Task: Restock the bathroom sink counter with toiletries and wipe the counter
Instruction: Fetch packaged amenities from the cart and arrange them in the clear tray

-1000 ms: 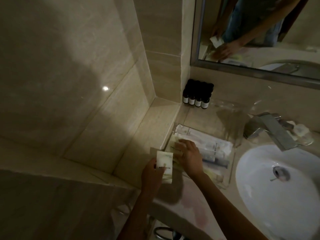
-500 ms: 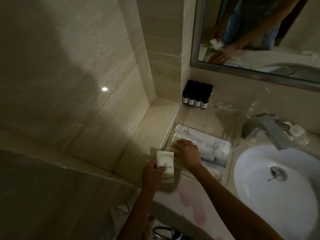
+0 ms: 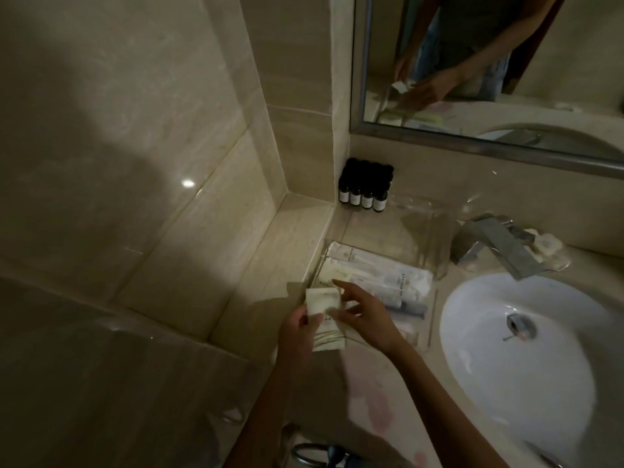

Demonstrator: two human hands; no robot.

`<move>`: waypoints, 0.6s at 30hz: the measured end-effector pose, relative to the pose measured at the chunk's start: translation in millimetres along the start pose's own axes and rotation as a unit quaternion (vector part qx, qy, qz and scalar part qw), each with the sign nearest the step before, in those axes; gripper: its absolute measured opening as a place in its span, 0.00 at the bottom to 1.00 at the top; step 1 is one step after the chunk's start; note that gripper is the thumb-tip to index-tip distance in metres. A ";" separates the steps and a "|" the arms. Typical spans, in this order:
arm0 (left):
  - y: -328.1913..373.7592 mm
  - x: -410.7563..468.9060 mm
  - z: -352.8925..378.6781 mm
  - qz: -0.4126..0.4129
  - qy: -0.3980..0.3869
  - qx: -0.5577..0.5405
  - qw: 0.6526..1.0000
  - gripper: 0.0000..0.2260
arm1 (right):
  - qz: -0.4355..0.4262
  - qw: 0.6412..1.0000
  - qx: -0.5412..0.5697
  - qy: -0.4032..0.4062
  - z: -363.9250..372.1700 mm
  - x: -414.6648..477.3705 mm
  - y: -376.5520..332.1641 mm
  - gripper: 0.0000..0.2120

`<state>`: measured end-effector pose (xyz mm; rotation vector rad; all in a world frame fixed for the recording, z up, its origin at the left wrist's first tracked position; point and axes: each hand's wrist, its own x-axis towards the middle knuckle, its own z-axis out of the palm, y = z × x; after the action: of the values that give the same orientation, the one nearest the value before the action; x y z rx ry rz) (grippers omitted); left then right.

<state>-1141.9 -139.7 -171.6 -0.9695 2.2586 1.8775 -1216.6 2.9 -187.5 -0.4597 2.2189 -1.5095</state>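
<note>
My left hand [image 3: 299,327] grips a small stack of white toiletry packets [image 3: 326,320] with green line print, just above the counter's left end. My right hand [image 3: 366,314] pinches the stack's right edge with thumb and fingers, index finger stretched over its top. Right behind them a clear tray [image 3: 434,298] holds several long white packets [image 3: 378,271] and a dark-tipped toothbrush pack. Several small dark bottles [image 3: 363,194] with white labels stand in the back corner.
The white sink basin [image 3: 526,359] fills the right, with a chrome tap [image 3: 496,244] behind it. A soap dish [image 3: 547,248] sits beside the tap. A mirror [image 3: 489,62] hangs above. Tiled wall and a ledge [image 3: 270,265] close off the left. Pinkish stains mark the front counter [image 3: 378,410].
My right hand has lifted off the packets in the tray and come back to the stack in my left hand. The stack has tilted slightly.
</note>
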 end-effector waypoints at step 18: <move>-17.5 8.0 20.7 0.283 0.034 0.312 0.906 0.19 | 0.142 0.972 -0.022 0.188 -20.9 14.8 25.0 0.26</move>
<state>-1146.9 -125.6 -195.6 -0.2981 3.1081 1.0538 -1241.0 21.2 -206.3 0.1448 2.4723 -1.4886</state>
